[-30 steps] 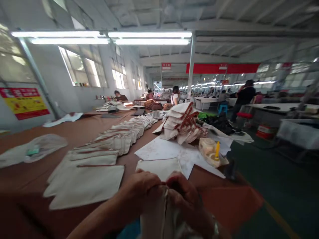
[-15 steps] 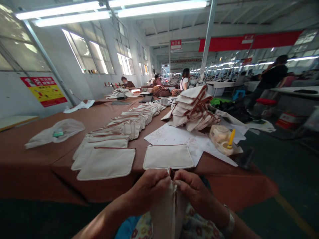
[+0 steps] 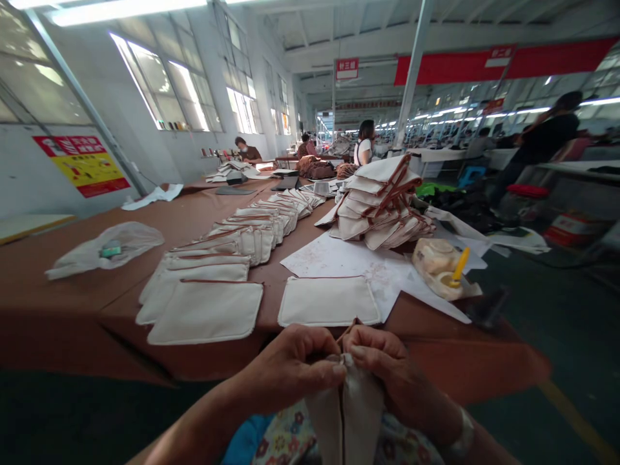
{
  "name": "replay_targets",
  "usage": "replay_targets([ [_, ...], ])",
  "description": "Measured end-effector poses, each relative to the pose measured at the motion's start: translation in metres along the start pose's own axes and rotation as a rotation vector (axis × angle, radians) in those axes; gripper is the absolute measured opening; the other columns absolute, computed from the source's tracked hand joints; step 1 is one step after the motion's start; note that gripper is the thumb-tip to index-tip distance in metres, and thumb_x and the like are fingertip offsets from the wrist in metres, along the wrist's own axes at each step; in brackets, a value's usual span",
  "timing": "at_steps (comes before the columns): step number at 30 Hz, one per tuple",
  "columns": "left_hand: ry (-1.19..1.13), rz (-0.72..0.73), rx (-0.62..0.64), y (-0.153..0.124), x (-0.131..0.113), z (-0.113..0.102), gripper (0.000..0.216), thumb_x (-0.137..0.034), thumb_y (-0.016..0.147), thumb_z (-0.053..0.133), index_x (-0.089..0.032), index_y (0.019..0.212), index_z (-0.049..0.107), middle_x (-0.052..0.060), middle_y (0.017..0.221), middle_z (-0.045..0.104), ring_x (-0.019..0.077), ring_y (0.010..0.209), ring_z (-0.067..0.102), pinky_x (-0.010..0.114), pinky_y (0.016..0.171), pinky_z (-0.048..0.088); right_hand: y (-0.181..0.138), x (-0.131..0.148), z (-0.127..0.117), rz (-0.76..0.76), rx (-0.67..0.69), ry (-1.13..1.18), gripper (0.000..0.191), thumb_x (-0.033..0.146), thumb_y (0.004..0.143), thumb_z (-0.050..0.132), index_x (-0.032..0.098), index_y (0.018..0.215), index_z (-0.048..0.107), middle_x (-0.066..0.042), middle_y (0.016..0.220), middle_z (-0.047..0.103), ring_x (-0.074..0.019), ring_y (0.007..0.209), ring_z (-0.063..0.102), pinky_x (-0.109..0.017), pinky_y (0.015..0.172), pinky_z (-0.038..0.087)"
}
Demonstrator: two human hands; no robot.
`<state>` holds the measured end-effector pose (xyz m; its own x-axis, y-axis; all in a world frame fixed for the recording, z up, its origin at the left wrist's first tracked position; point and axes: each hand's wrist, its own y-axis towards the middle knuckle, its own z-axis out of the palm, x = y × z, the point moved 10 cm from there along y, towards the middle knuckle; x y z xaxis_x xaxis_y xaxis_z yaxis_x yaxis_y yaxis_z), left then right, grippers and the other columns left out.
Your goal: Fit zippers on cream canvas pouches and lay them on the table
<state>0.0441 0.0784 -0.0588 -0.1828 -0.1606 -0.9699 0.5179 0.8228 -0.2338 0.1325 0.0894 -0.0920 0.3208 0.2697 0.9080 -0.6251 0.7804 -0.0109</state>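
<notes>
My left hand [image 3: 290, 368] and my right hand [image 3: 380, 361] are both closed on the top edge of a cream canvas pouch [image 3: 346, 413] that hangs over my lap, below the table edge. The thumbs and fingers pinch the pouch's opening at its brown-trimmed seam. Just beyond my hands, one flat cream pouch [image 3: 328, 301] lies on the brown table [image 3: 72, 303]. To its left a long overlapping row of the same pouches [image 3: 227, 258] runs away from me.
A heap of pouches with red-brown trim [image 3: 382, 206] sits on white paper [image 3: 358, 261] at the right. A bag with a yellow tool [image 3: 443, 268] lies near the table's right edge. A clear plastic bag [image 3: 104, 245] lies at the left. Other people work at far tables.
The view has tilted down and steadied, so the table looks lower and nearer. My hands have stayed together on the pouch, working its top edge.
</notes>
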Motion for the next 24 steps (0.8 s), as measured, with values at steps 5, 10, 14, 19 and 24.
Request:
replay_targets([
  [5, -0.035, -0.014, -0.044, 0.003, 0.004, -0.002, 0.025, -0.035, 0.081, 0.062, -0.010, 0.078, 0.061, -0.001, 0.066, 0.046, 0.0094, 0.062, 0.033, 0.024, 0.058, 0.024, 0.002, -0.005, -0.002, 0.030, 0.004, -0.001, 0.027, 0.040, 0.089, 0.061, 0.016, 0.081, 0.052, 0.005, 0.064, 0.037, -0.0076, 0.054, 0.027, -0.025, 0.049, 0.018],
  [10, 0.067, -0.029, -0.169, -0.001, 0.006, -0.007, 0.025, -0.036, 0.083, 0.056, -0.013, 0.074, 0.059, -0.001, 0.067, 0.048, 0.0100, 0.061, 0.036, 0.023, 0.055, 0.025, 0.002, 0.007, 0.000, -0.021, 0.006, -0.129, 0.035, 0.049, 0.091, 0.057, 0.015, 0.082, 0.052, 0.003, 0.069, 0.043, -0.0086, 0.060, 0.032, -0.024, 0.053, 0.025],
  [14, 0.064, 0.002, -0.231, -0.004, 0.006, -0.009, 0.023, -0.033, 0.083, 0.054, -0.014, 0.070, 0.055, -0.002, 0.063, 0.044, 0.0094, 0.058, 0.033, 0.023, 0.053, 0.024, 0.002, 0.016, 0.009, -0.014, 0.029, -0.248, 0.035, 0.045, 0.083, 0.070, 0.013, 0.082, 0.054, 0.000, 0.072, 0.052, -0.0093, 0.064, 0.038, -0.023, 0.057, 0.028],
  [19, -0.164, 0.013, -0.207, 0.000, 0.020, -0.008, 0.025, -0.036, 0.082, 0.057, -0.014, 0.070, 0.052, -0.003, 0.059, 0.039, 0.0085, 0.054, 0.028, 0.024, 0.051, 0.020, 0.005, 0.006, 0.009, 0.067, -0.054, -0.203, 0.026, 0.036, 0.078, 0.068, 0.013, 0.076, 0.055, 0.002, 0.065, 0.048, -0.0079, 0.058, 0.033, -0.024, 0.054, 0.023],
  [24, -0.082, -0.002, -0.197, 0.002, 0.021, -0.011, 0.038, -0.048, 0.078, 0.068, -0.013, 0.071, 0.055, -0.002, 0.060, 0.045, 0.0080, 0.055, 0.030, 0.023, 0.052, 0.019, 0.007, -0.007, 0.007, 0.071, -0.109, -0.133, 0.015, 0.027, 0.071, 0.063, 0.014, 0.072, 0.054, 0.004, 0.061, 0.045, -0.0083, 0.057, 0.032, -0.024, 0.053, 0.023],
])
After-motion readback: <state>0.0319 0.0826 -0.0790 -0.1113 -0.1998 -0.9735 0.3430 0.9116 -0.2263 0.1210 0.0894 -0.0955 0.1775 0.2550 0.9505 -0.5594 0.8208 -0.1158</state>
